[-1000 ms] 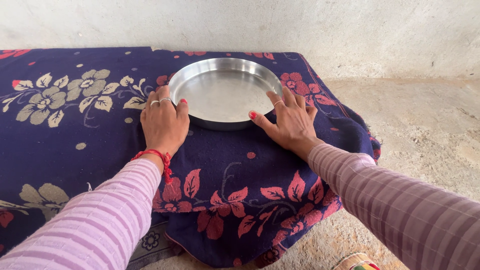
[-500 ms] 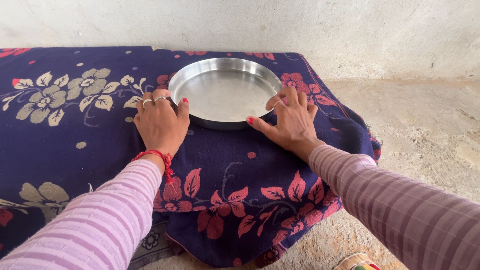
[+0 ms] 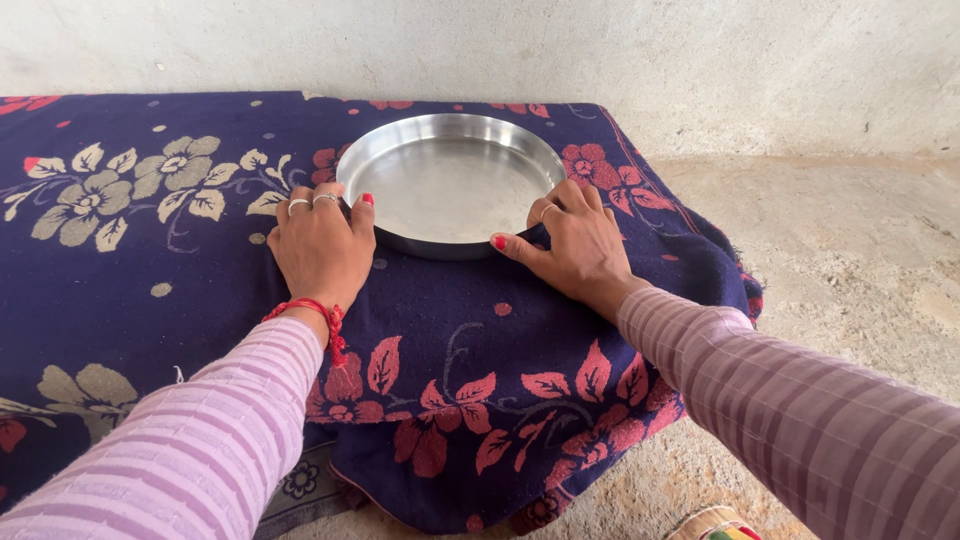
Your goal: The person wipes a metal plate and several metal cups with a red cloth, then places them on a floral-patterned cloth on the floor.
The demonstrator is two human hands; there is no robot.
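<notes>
A round steel plate (image 3: 450, 185) with a raised rim rests empty on a dark blue blanket (image 3: 130, 280) printed with cream and red flowers. My left hand (image 3: 320, 245) grips the plate's left near edge, thumb against the rim and fingers curled beside it. It wears rings and a red thread at the wrist. My right hand (image 3: 578, 245) holds the right near edge, with the thumb along the front rim and the fingers bent onto the side. The plate sits flat on the blanket.
The blanket covers a low raised surface and hangs over its front and right edges. A pale plastered wall (image 3: 500, 45) stands just behind. Bare sandy floor (image 3: 850, 260) lies to the right. A small striped object (image 3: 715, 525) shows at the bottom edge.
Both hands have closed in on the plate. The right hand's fingers went from spread flat on the blanket to curled against the rim, and the left hand's fingers bent slightly. The plate has not moved.
</notes>
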